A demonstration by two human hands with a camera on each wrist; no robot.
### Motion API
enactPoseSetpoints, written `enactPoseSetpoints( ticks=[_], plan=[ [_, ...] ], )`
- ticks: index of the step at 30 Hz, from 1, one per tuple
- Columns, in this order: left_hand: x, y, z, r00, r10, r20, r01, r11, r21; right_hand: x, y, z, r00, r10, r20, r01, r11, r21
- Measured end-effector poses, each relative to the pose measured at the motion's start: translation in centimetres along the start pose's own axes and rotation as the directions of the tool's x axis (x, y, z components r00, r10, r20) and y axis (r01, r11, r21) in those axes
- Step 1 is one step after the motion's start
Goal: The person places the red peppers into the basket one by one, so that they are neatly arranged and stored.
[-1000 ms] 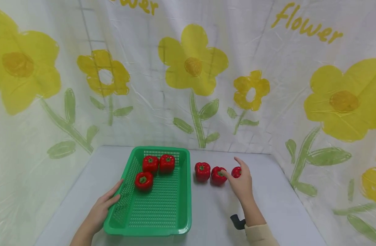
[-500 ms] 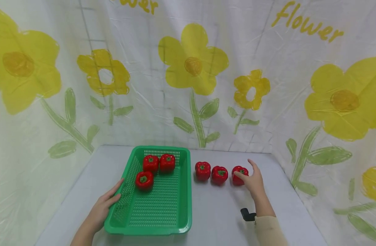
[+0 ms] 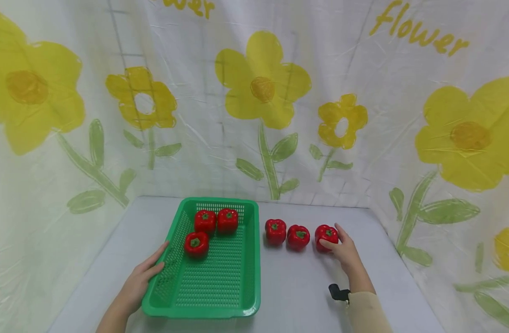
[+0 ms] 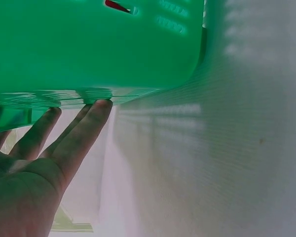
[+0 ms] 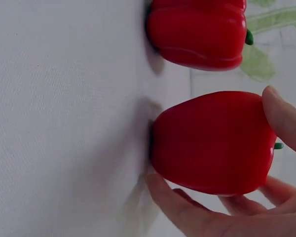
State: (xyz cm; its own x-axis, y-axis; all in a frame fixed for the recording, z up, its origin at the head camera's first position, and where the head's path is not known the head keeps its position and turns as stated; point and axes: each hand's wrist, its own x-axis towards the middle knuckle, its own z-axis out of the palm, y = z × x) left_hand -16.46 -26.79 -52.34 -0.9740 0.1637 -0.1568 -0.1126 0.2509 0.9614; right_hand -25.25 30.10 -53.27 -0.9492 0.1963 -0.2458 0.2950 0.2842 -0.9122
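Observation:
A green plastic basket [image 3: 219, 296] stands on the table and holds three red bell peppers [image 3: 197, 245]. My left hand [image 3: 134, 284] rests against its left side, and the left wrist view has the straight fingertips [image 4: 104, 104] touching the basket wall. To the right of the basket, three more bell peppers form a row on the table. My right hand [image 3: 345, 252] holds the rightmost bell pepper [image 5: 212, 143], thumb on one side and fingers round the other. The pepper's base is at the tabletop.
The other two bell peppers in the row, the left one [image 3: 275, 232] and the middle one [image 3: 298, 237], sit between basket and right hand. A white curtain [image 3: 196, 152] painted with yellow flowers hangs behind the pale table [image 3: 292, 291].
My right hand has moved right, past the middle pepper, to the rightmost one, and its thumb and fingers have closed round it. The left hand and the basket look unmoved.

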Motion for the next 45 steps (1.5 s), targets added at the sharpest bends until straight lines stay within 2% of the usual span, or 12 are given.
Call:
enactPoseSetpoints(
  ticks=[12,17,25,35,45],
  plan=[
    [-0.1,0.0,0.1,1.0,0.007,0.008,-0.007,1.0,-0.013,-0.6,-0.4,0.0,0.998,-0.001,-0.06,0.007,0.996,0.093],
    [-0.2,0.0,0.1,1.0,0.01,0.009,-0.01,1.0,-0.021,-1.2,-1.3,-0.1,0.995,-0.018,-0.102,0.025,0.998,0.065],
    [-0.2,0.1,0.1,1.0,0.016,0.016,-0.016,1.0,-0.027,-2.9,-3.8,0.3,0.989,-0.071,-0.131,0.076,0.996,0.036],
    [-0.1,0.1,0.1,1.0,0.011,0.018,-0.011,1.0,-0.014,-4.7,-7.4,1.8,0.978,-0.15,-0.143,0.153,0.988,0.013],
    [0.1,-0.1,-0.1,0.999,0.024,0.022,-0.024,1.0,-0.018,-5.3,-9.9,3.8,0.973,-0.177,-0.148,0.187,0.981,0.056]
  ],
)
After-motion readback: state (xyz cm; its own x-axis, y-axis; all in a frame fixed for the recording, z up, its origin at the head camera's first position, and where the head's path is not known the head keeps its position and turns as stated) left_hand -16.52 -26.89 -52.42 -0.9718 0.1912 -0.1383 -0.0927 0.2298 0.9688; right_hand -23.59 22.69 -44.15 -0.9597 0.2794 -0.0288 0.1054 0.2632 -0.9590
